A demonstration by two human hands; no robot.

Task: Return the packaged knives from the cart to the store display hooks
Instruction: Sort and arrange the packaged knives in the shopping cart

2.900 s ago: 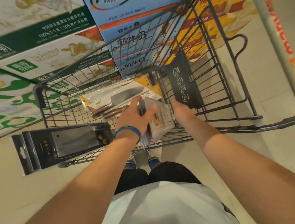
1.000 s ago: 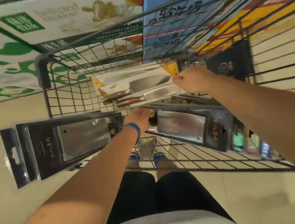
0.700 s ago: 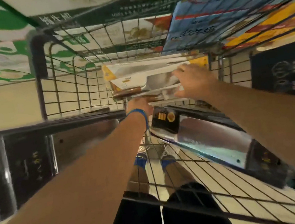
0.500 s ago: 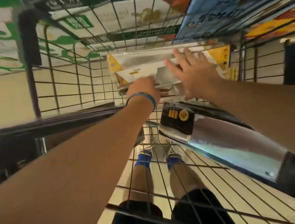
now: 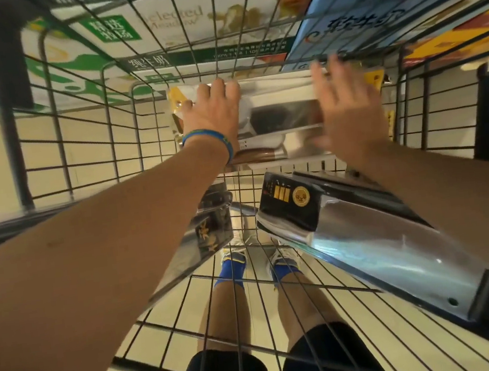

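Currently pickup step: yellow-carded knife packs [image 5: 283, 112] lie at the far end of the cart [image 5: 61, 142]. My left hand [image 5: 213, 113] grips their left end; right hand [image 5: 349, 107] splayed, holding nothing. Next: clasp right end, lift.

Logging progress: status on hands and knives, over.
Left hand on yellow knife packs, grip unclear. Right hand open over them. Black knife pack nearer, not blocking.

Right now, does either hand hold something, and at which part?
The left hand grips the knife package at its left end, fingers over the far edge. The right hand is open, fingers spread, gripping nothing.
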